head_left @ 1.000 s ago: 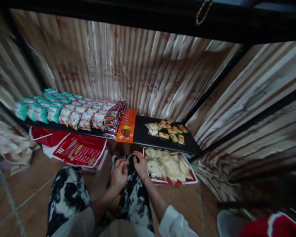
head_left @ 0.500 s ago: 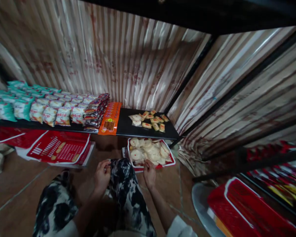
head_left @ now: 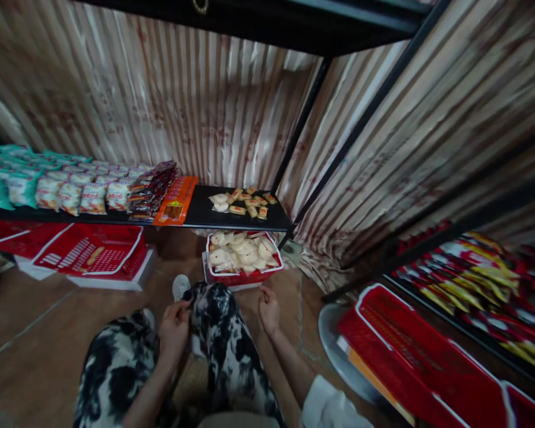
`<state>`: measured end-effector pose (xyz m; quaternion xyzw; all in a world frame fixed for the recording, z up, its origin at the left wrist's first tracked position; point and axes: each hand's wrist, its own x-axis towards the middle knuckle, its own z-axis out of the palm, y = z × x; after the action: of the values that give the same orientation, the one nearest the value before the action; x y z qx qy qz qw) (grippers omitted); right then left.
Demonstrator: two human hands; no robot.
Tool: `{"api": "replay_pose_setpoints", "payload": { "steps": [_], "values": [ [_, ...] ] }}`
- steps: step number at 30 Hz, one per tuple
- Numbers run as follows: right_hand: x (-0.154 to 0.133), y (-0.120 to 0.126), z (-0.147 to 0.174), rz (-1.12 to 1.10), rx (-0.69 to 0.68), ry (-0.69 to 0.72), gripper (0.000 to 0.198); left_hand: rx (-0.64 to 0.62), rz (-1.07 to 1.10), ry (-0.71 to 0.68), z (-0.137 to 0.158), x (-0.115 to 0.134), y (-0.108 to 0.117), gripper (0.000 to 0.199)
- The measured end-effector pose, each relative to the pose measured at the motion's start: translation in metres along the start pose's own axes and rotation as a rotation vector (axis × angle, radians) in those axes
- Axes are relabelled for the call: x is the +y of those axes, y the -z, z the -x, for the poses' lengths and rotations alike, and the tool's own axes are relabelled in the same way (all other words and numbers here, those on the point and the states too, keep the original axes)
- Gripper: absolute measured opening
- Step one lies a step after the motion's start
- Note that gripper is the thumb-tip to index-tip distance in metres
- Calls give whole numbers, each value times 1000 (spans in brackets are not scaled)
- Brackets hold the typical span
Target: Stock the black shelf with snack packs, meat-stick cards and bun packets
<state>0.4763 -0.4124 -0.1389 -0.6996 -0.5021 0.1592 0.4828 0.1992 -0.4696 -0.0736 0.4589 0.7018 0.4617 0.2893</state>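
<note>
A red basket (head_left: 245, 278) with a white rim stands on the floor before me, full of round white crackers (head_left: 249, 252) in clear wrappers. My right hand (head_left: 268, 309) is just in front of the basket's right end, apart from it. Its fingers are loosely bent and apart, with nothing visible in them. My left hand (head_left: 175, 324) is beside my knee, its fingers curled together; whether anything is inside them is hidden. Above the basket, a black shelf (head_left: 200, 199) holds a few similar white crackers (head_left: 220, 202) and several small yellow-wrapped snacks (head_left: 249, 205).
Along the shelf to the left lie an orange packet (head_left: 176, 201), dark red packets (head_left: 151, 190) and rows of white and teal snack bags (head_left: 24, 187). Red baskets (head_left: 93, 249) stand below. At right are another red basket (head_left: 423, 351), a grey basin (head_left: 332, 333) and a rack of red-yellow packets (head_left: 468, 273).
My right hand has drawn back from the crackers at the basket's front edge. The view has swung to the right, so the shelf and baskets sit further left. My left hand stays by my knee.
</note>
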Motion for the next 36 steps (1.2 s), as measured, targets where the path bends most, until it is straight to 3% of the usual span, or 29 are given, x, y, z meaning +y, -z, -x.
{"api": "replay_pose_setpoints", "payload": {
  "steps": [5,10,16,21,24,27,36],
  "values": [
    [-23,33,-19,-48,-18,-5,37,-5,11,50,14,8,-7,29],
    [-43,67,-48,-72,25,39,36,-72,41,67,22,16,-39,23],
    [-6,111,-64,-50,-6,-19,37,-171,0,40,29,13,-103,22],
    [20,148,-72,-13,92,-83,41,-244,-32,12,31,35,-137,26],
    [16,147,-80,-18,107,-98,43,-285,-38,-12,27,50,-139,26],
    [2,130,-91,-59,111,-108,42,-291,-52,-13,16,61,-133,25],
    [-31,81,-141,-84,-4,52,36,-224,-75,73,-34,72,-133,22]
  ]
}}
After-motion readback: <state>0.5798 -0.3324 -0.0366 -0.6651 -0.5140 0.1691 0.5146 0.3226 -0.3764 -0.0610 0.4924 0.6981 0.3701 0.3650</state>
